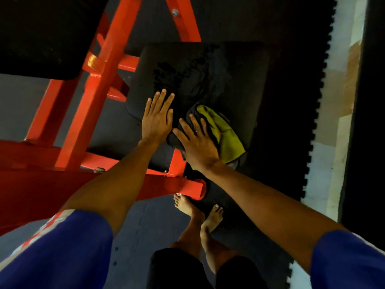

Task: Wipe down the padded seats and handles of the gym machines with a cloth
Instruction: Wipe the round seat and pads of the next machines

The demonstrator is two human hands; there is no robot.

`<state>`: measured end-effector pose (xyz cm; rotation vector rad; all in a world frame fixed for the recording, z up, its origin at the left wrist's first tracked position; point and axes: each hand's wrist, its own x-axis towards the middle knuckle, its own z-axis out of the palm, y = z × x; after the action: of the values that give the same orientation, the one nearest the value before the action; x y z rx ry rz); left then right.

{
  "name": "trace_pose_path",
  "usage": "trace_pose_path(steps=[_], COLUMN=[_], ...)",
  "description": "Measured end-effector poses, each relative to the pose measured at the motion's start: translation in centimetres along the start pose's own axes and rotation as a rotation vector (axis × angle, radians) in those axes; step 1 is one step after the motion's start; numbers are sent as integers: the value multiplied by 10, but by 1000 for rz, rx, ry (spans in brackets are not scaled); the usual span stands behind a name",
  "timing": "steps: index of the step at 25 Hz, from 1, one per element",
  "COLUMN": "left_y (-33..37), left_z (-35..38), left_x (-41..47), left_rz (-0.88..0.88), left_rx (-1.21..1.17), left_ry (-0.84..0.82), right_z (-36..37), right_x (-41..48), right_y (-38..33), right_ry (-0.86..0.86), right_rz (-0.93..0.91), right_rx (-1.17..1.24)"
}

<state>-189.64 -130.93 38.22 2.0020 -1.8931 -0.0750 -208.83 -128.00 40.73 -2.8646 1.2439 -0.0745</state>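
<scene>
A black padded seat [208,80] of a red-framed gym machine fills the middle of the view, with a wet smeared patch near its centre. My left hand [157,117] lies flat on the seat's near left part, fingers straight and spread. My right hand [196,142] presses flat on a yellow-green and black cloth [226,132] at the seat's near edge. The cloth sticks out to the right of my fingers.
The red steel frame [100,84] runs diagonally on the left, with a bar end [192,187] close to my bare feet [200,211]. A second black pad [41,34] sits at top left. Dark interlocking floor mats end at a toothed edge [320,113] on the right.
</scene>
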Motion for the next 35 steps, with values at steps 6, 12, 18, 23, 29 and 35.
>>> trace_pose_path(steps=[6, 12, 18, 23, 29, 35], left_y=[4, 0, -2, 7, 20, 43], left_z=[3, 6, 7, 3, 2, 3], left_x=[-9, -8, -7, -7, -4, 32], left_rz=[-18, -26, -40, -87, -191, -375], left_rx=[-55, -52, -18, -1, -66, -51], left_ry=[54, 60, 36, 36, 41, 71], right_z=[-6, 1, -12, -24, -13, -17], right_x=[-74, -17, 44, 66, 40, 128], right_y=[49, 14, 30, 90, 44, 115], right_ry=[35, -6, 136, 114, 75, 76], right_rz=[-129, -20, 75, 191, -5, -2], right_rx=[-33, 100, 267, 223, 316, 243])
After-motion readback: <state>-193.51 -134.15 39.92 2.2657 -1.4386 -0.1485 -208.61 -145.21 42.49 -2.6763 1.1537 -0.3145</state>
